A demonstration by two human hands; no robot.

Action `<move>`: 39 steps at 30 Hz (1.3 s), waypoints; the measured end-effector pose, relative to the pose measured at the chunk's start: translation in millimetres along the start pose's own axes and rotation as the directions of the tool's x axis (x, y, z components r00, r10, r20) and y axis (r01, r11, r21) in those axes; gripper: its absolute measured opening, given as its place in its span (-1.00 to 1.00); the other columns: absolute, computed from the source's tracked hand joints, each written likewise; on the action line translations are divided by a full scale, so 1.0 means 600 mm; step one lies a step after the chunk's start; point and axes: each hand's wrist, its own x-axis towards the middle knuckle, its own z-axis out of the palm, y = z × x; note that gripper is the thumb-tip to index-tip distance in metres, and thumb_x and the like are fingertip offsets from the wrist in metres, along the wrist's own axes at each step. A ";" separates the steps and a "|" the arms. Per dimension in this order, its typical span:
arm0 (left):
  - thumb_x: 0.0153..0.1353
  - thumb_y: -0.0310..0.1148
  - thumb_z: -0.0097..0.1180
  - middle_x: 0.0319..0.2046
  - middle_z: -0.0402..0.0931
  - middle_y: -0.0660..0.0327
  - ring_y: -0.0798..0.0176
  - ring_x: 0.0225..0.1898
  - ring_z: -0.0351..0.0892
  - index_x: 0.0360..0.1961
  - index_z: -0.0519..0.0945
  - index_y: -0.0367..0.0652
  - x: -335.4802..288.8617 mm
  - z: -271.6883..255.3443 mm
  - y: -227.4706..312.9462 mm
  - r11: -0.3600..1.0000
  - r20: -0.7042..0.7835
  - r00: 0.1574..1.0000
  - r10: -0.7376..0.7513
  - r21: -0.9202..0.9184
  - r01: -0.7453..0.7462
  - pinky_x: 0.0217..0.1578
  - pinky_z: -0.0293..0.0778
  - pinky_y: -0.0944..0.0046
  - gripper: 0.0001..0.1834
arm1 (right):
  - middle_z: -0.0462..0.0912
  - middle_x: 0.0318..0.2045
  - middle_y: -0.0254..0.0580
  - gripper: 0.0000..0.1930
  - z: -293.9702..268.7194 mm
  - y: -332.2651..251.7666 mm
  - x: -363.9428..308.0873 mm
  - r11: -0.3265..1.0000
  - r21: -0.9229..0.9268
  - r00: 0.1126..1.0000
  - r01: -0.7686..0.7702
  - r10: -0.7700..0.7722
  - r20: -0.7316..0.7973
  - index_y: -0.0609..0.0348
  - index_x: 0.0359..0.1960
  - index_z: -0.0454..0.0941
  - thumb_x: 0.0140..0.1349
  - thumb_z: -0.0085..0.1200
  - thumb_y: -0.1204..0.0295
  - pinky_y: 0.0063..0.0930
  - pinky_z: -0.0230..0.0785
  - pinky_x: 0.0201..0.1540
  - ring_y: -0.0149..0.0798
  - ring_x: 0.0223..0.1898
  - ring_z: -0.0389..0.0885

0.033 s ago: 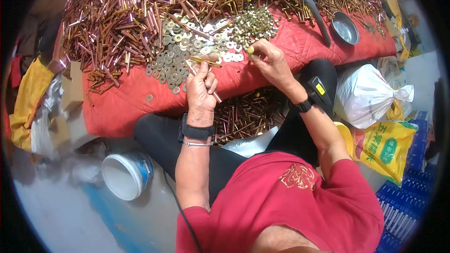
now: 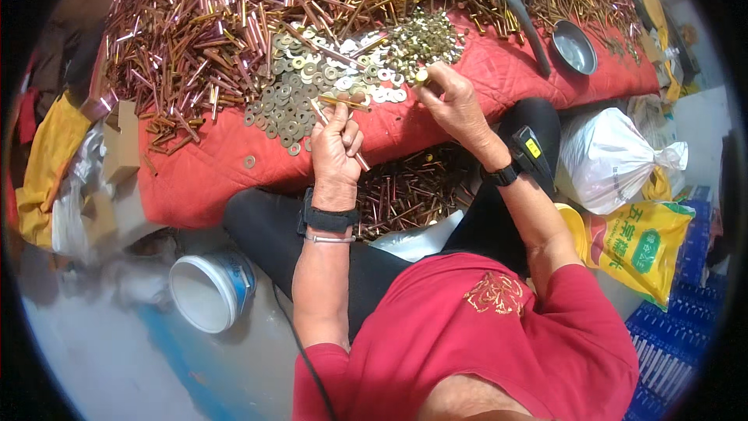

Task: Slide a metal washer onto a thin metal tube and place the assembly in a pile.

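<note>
My left hand [image 2: 336, 144] is closed in front of the washers. It pinches a gold-coloured metal rod [image 2: 344, 102] between thumb and fingers, lying crosswise, while a paler rod [image 2: 362, 161] runs slantwise through the fist. To the right, my right hand [image 2: 452, 101] pinches a small round brass-coloured nut [image 2: 421, 76] between its fingertips, apart from the rods. Just beyond the hands lie loose flat washers [image 2: 288, 105], grey and pale. A pile of small brassy nuts [image 2: 425, 37] is behind the right fingertips. Fingers hide part of both rods.
A large heap of pinkish-gold rods [image 2: 210, 23] covers the far side of the red quilted cloth [image 2: 210, 187]. A metal bowl [image 2: 574, 47] and a dark-handled tool [image 2: 523, 19] lie at right. More rods [image 2: 409, 195] sit below the cloth's edge. A white bucket [image 2: 204, 294] stands at left.
My right hand has shifted very slightly right and turned a little, so more of the nut's face shows. The left hand stays in place with the rods.
</note>
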 end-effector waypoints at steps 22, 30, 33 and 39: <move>0.24 -0.31 0.01 -0.71 0.14 0.43 0.58 -0.80 0.05 -0.10 0.50 -0.29 -0.042 0.011 0.033 0.992 -0.041 0.997 -0.065 0.108 0.069 -0.85 -0.03 0.56 -0.70 | 0.59 -0.50 0.02 -0.86 -0.001 0.008 0.002 0.942 -0.333 0.946 0.042 0.069 0.316 0.13 -0.33 0.59 0.08 0.03 0.45 -0.22 0.42 -0.37 0.02 -0.42 0.59; 0.17 -0.49 0.08 -0.68 0.25 0.41 0.58 -0.80 0.05 -0.16 0.52 -0.30 -0.043 0.019 0.030 0.978 -0.071 0.997 -0.042 0.203 0.055 -0.85 -0.02 0.58 -0.79 | 0.59 -0.53 0.03 -0.87 -0.010 -0.033 0.055 0.727 -0.675 0.838 0.125 0.287 0.464 0.11 -0.44 0.59 -0.01 -0.02 0.50 -0.12 0.43 -0.33 0.08 -0.37 0.58; 0.16 -0.55 0.08 -0.66 0.29 0.40 0.59 -0.78 0.07 -0.23 0.54 -0.35 -0.036 0.006 0.032 0.991 -0.006 0.999 -0.036 0.126 0.037 -0.84 -0.04 0.58 -0.85 | 0.62 -0.44 0.01 -0.82 -0.005 -0.026 0.095 0.755 -0.625 0.685 0.198 0.350 0.639 0.09 -0.39 0.63 -0.04 0.01 0.50 -0.17 0.46 -0.29 0.04 -0.33 0.61; 0.22 -0.18 0.09 -0.54 0.40 0.25 0.58 -0.75 0.06 -0.24 0.53 -0.39 -0.031 -0.007 0.036 0.998 0.106 0.993 -0.055 -0.009 0.057 -0.82 -0.05 0.59 -0.61 | 0.64 -0.38 -0.02 -0.74 -0.026 -0.017 0.060 0.772 -0.562 0.707 0.299 0.217 0.674 0.10 -0.18 0.56 0.05 0.04 0.51 -0.20 0.43 -0.27 0.01 -0.31 0.62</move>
